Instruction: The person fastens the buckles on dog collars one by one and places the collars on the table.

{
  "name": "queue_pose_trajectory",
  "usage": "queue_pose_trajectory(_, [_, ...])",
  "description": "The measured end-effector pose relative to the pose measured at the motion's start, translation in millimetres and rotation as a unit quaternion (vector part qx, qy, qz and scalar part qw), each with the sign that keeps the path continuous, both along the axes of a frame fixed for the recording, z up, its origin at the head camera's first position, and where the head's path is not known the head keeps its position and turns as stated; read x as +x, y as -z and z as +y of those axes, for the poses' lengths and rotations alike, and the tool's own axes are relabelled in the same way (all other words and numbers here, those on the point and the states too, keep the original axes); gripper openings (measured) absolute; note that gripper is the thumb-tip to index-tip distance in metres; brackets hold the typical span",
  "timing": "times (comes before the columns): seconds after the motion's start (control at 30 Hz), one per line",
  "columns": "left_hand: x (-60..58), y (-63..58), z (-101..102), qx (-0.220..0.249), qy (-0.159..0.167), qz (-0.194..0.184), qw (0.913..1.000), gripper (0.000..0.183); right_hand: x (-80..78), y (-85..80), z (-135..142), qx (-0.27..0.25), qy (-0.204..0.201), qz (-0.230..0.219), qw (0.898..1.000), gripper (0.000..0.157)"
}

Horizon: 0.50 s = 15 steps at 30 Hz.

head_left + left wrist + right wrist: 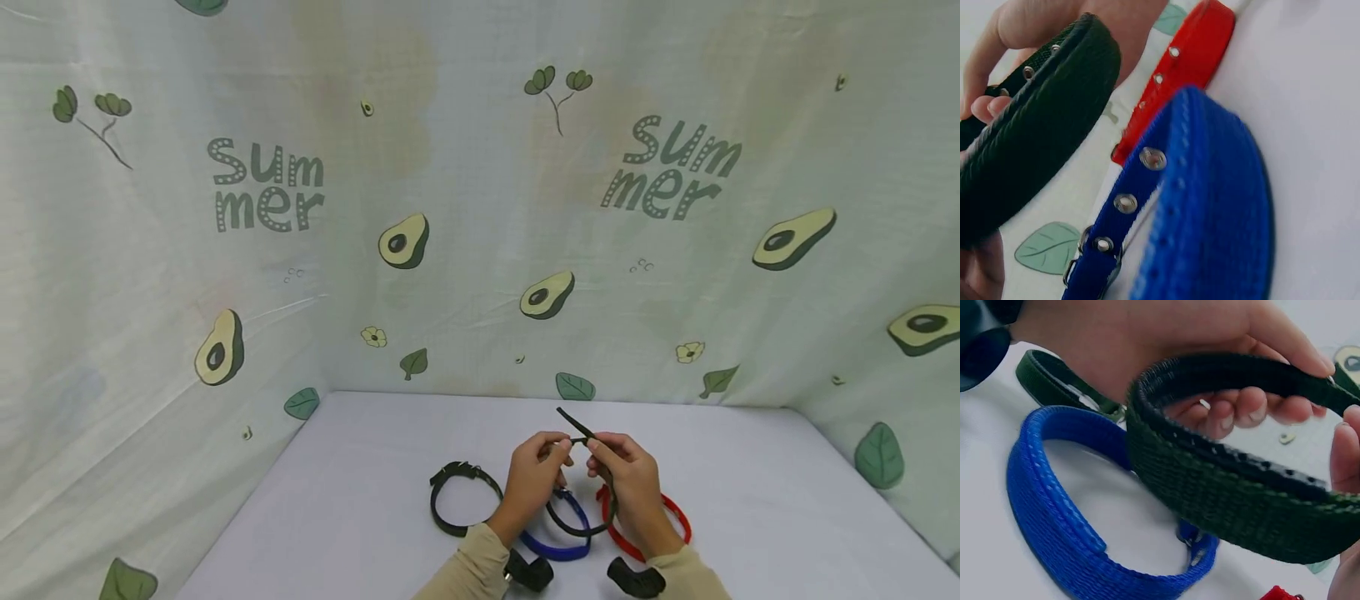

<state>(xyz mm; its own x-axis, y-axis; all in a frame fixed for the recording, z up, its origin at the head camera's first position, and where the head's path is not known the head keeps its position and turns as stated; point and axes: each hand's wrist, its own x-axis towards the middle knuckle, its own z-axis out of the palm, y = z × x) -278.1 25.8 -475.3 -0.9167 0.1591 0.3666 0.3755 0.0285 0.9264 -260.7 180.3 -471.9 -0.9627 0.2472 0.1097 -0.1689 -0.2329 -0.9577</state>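
Between both hands hangs a dark green collar (587, 532) with metal eyelets, raised off the table; its free strap end points up and to the left. My left hand (531, 477) pinches the strap near the buckle end. Facing it, my right hand (632, 477) grips the strap, thumb on top and fingers curled beneath, as the right wrist view shows. The buckle itself is mostly hidden by the fingers. Under the hands lies a blue collar (1041, 481), fastened in a loop. A red collar (1200, 47) lies to its right, partly behind the right hand and forearm.
Another dark green collar (442, 523), buckled into a ring, lies on the white table (360, 500) left of the left hand. Black devices (531, 572) are strapped at both wrists. A curtain (465, 167) printed with avocados stands behind the table and along both sides.
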Motion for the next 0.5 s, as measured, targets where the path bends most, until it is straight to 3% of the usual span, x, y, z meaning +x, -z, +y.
queue_pose_trajectory(0.17, [-1.5, 1.6, 0.2, -0.005, -0.016, -0.042, 0.9990, 0.026, 0.5, 1.2, 0.2, 0.004, 0.003, 0.020, 1.000, 0.035])
queue_pose_trajectory(0.5, [1.7, 0.6, 3.8, 0.028, -0.017, -0.038, 0.9988, 0.025, 2.9, -0.1, 0.6, 0.047, 0.003, 0.072, 0.996, 0.031])
